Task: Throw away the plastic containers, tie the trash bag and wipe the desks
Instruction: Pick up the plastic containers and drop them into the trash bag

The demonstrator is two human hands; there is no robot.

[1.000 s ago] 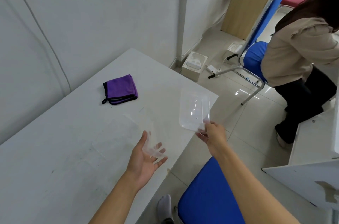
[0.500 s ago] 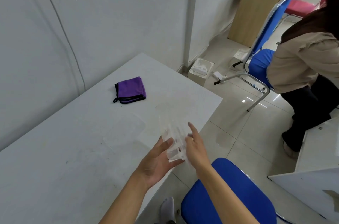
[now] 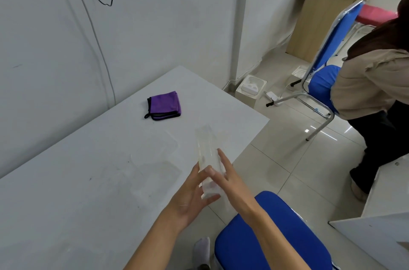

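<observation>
Clear plastic containers (image 3: 205, 154) stand on edge, pressed together between my two palms above the near corner of the white desk (image 3: 88, 181). My left hand (image 3: 192, 196) cups them from the left and below. My right hand (image 3: 230, 176) presses flat against their right side. Another clear lid or container (image 3: 155, 159) lies flat on the desk, to the left of my hands. A folded purple cloth (image 3: 164, 104) rests farther back on the desk near the wall. No trash bag shows.
A blue chair seat (image 3: 265, 236) is right below my arms. A person in a beige top (image 3: 371, 83) sits on another blue chair (image 3: 321, 83) at the right. A second white desk corner (image 3: 376, 232) is at the lower right. A small box (image 3: 251, 88) stands on the floor.
My hands came together: the lid in my right hand and the container in my left are now pressed into one stack between both palms. The view tilted slightly.
</observation>
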